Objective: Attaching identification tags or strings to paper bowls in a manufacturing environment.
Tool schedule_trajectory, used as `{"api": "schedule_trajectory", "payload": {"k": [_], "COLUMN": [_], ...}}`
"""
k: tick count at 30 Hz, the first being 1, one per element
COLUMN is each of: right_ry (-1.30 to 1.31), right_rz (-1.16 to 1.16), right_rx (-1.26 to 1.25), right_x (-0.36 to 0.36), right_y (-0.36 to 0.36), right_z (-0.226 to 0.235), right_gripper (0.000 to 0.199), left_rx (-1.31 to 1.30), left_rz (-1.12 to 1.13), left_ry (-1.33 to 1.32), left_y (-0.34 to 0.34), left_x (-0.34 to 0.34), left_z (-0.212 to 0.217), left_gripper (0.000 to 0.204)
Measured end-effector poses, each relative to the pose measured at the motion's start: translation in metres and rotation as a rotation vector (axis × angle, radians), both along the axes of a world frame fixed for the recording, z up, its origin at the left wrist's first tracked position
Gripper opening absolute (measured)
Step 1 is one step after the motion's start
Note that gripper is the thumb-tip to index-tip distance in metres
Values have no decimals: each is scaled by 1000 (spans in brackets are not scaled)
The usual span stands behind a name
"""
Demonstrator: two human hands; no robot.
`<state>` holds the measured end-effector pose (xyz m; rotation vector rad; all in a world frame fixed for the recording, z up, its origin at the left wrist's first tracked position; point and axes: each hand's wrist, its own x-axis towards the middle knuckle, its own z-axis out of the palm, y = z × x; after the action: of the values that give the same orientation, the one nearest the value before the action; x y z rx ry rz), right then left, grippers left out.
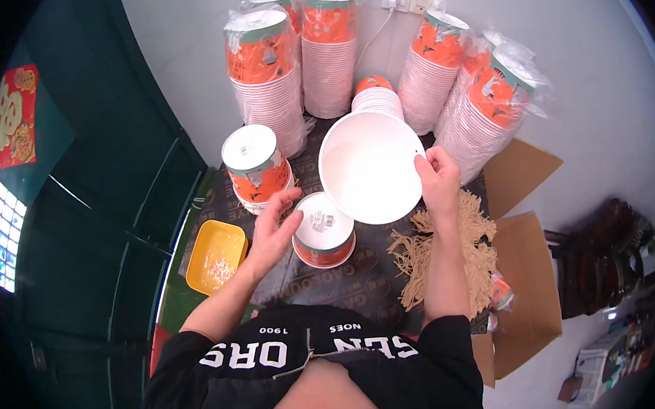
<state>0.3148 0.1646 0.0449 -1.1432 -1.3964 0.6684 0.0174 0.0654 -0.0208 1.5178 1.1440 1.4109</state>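
Observation:
My right hand (440,176) pinches the rim of a white-lined paper bucket (370,173), whose open mouth is turned toward me. A small dark dot shows inside its wall near my fingertips. Just below it, an orange and green paper bucket (324,221) stands upside down on the table, its white base up. Beside that base my left hand (275,226) is open, fingers apart, with nothing in it; whether the fingertips touch the bucket I cannot tell. Further left is a short stack of upturned buckets (254,164).
Tall plastic-wrapped bucket stacks (264,81) line the wall, with more wrapped stacks (487,108) at the right. An unwrapped stack (377,100) lies behind the held bucket. A yellow tray (216,250) with white bits sits left; tan cords (457,245) and an open cardboard box (528,290) are right.

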Motion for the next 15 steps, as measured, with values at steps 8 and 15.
{"api": "schedule_trajectory", "payload": {"k": [8,15], "right_ry": [445,485], "right_rz": [271,255], "right_rx": [-20,-207], "right_x": [-28,-58], "right_y": [-13,-17], "right_z": [1,-44], "right_gripper": [18,10], "left_rx": [-165,6], "left_rz": [-258,-54], "left_ry": [-510,-722], "left_y": [9,4], "left_x": [-2,14], "left_z": [49,50], "left_gripper": [86,29]}}
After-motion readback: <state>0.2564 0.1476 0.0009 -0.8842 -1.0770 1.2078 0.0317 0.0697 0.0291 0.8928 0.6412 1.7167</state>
